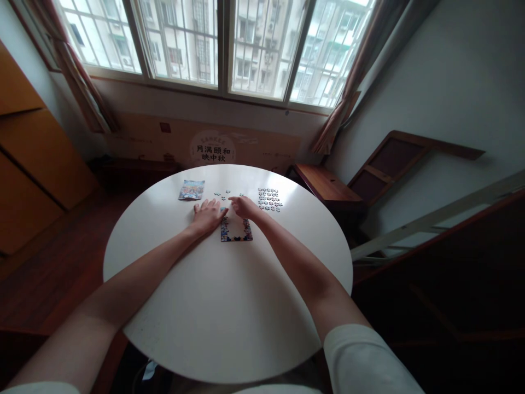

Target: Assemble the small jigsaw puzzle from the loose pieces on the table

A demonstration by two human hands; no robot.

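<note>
A partly built jigsaw puzzle point(237, 238) lies on the white round table, its edge pieces joined around a bare middle. My left hand point(208, 215) rests flat at the puzzle's upper left, fingers spread and thumb by its corner. Over the puzzle's upper edge is my right hand point(243, 207), with thumb and index finger close together and the other fingers curled; whatever is between the fingertips is too small to make out. Several loose puzzle pieces point(228, 192) lie just beyond both hands. To the right, more puzzle pieces point(269, 200) are laid in rows.
A printed picture packet point(191, 190) sits at the back left of the round table point(213, 306). Behind it are a barred window point(184, 44) and a printed board point(254, 143). A wooden chair point(328, 183) stands at the right, an orange cabinet point(28, 158) at the left.
</note>
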